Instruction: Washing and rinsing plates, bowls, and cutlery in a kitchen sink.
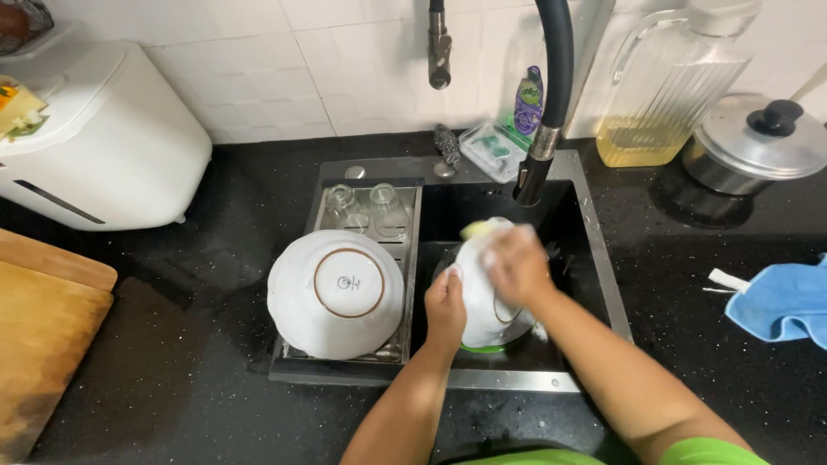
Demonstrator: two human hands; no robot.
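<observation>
My left hand (445,308) grips the left edge of a white bowl (479,303) held tilted over the black sink (594,258). Against the bowl's outer side presses my right hand (515,263), closed on a yellow sponge (476,228) whose tip shows above the fingers. Suds cover the bowl. Under it, the green rim of another dish (484,348) shows. The black faucet spout (534,172) hangs just above and behind the hands.
A large white bowl (336,293) lies upside down on the metal drain rack (412,258), two upturned glasses (366,207) behind it. White appliance (95,138) and wooden board (43,344) at left. Glass pitcher (663,86), lidded pot (758,146) and blue cloth (780,301) at right.
</observation>
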